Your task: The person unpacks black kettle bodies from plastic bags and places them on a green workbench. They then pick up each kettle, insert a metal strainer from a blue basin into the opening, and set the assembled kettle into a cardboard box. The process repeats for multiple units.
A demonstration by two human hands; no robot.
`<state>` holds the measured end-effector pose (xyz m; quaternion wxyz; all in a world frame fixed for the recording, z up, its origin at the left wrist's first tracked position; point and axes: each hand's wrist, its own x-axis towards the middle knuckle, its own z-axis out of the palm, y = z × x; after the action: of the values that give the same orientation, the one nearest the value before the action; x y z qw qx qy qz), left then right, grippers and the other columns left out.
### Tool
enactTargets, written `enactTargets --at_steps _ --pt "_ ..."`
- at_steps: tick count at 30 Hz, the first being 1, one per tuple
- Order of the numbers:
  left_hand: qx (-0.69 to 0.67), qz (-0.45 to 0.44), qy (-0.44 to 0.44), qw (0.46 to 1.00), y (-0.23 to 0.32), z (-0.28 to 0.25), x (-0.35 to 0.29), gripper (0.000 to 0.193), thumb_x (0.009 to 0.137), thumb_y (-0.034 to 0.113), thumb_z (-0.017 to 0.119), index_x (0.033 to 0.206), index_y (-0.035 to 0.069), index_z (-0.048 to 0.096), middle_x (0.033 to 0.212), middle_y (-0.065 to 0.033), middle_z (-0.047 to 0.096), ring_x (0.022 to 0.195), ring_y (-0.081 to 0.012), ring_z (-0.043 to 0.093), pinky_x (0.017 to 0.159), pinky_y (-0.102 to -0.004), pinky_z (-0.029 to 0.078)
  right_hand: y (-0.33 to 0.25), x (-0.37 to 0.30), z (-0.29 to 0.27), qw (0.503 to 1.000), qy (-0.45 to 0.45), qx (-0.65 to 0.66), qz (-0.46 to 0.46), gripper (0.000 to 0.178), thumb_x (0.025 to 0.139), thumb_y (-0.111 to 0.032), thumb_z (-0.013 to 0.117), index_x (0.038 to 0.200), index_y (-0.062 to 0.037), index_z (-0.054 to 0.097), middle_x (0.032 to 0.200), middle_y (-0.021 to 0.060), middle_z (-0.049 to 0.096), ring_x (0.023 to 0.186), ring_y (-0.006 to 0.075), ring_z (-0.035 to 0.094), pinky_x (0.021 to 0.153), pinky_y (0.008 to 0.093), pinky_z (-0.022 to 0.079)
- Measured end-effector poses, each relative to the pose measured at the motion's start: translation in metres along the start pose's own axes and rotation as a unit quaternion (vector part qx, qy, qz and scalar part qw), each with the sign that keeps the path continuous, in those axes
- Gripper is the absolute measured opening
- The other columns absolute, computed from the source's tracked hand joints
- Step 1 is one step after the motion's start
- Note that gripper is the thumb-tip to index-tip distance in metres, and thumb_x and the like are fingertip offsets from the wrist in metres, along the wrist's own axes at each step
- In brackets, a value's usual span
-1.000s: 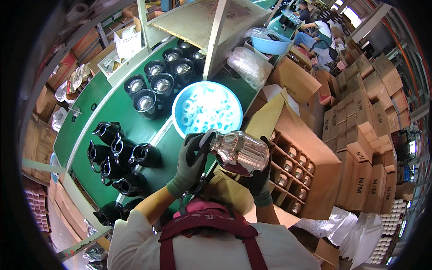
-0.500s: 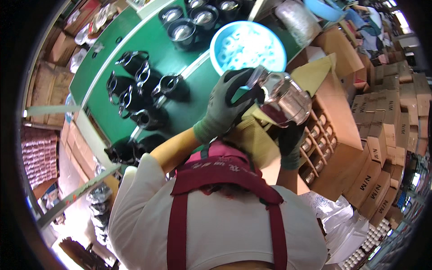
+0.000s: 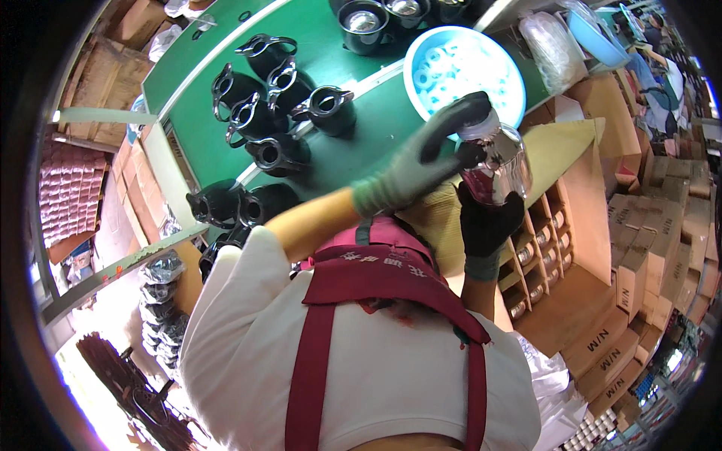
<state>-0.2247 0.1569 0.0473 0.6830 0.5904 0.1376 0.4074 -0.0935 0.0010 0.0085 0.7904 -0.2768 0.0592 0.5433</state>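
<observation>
A shiny silver flask liner [image 3: 505, 167] is held up in front of me, tilted, with its neck toward the table. My right hand [image 3: 487, 225], in a dark glove, cups the liner's rounded body from below. Around the neck sits a whitish ring [image 3: 481, 126]. The grey-and-black gloved fingers of my left hand [image 3: 436, 154] close on this ring from the left side. Just beyond the neck, a light-blue basin [image 3: 412, 66] full of white rings stands on the green table [image 3: 376, 113].
Several black jug bodies [image 3: 331, 109] stand at the left of the table; black cups with silver liners [image 3: 365, 26] are at its far side. To my right, an open carton [image 3: 571, 301] has dividers with silver liners in the slots. Stacked cartons [image 3: 643, 248] line the right.
The view has shifted, so the table things appear farther right and higher. My left hand has turned about the neck, and the liner now points more toward the basin.
</observation>
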Motion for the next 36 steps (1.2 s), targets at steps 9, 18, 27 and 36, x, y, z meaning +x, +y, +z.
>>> enactTargets --at_steps 9,18,27,36 --pt "0.684 -0.297 -0.055 0.664 -0.093 -0.276 -0.018 0.084 0.072 0.039 0.081 0.144 0.015 0.045 0.123 -0.0212 0.059 0.11 -0.0387 0.063 0.093 -0.0491 0.051 -0.029 0.013 0.032 0.976 -0.1 -0.184 -0.053 0.086 0.076 -0.042 0.08 0.144 -0.0073 0.04 0.142 0.0158 0.048 0.124 0.0349 0.054 0.096 0.0456 0.05" --pt "0.209 -0.29 0.06 0.932 0.0 -0.27 -0.004 0.052 0.083 0.017 0.071 0.13 -0.001 0.06 0.115 -0.0143 0.071 0.099 -0.0243 0.068 0.089 -0.0341 0.053 -0.022 0.035 0.031 0.985 -0.126 -0.118 0.018 0.068 0.096 -0.036 0.061 0.152 -0.0113 0.033 0.147 0.0109 0.046 0.129 0.0282 0.054 0.105 0.0459 0.049" --pt "0.233 -0.174 -0.028 0.956 0.076 -0.162 -0.039 0.045 0.082 0.007 0.068 0.126 0.0 0.06 0.098 0.0009 0.063 0.092 -0.0087 0.054 0.083 -0.0283 0.05 0.015 0.085 -0.012 0.682 -0.365 -0.606 -0.185 0.063 0.091 -0.019 0.068 0.146 -0.0036 0.041 0.143 0.0096 0.051 0.129 0.022 0.051 0.108 0.0376 0.043" --pt "0.184 -0.223 -0.054 0.956 0.098 -0.169 -0.05 0.075 0.071 -0.009 0.064 0.144 0.001 0.051 0.135 -0.0117 0.063 0.121 -0.0144 0.057 0.106 -0.0317 0.044 0.001 0.101 -0.004 0.725 -0.22 -0.645 -0.1 0.047 0.098 -0.014 0.058 0.141 0.0014 0.046 0.138 0.0127 0.055 0.121 0.0205 0.056 0.102 0.035 0.049"
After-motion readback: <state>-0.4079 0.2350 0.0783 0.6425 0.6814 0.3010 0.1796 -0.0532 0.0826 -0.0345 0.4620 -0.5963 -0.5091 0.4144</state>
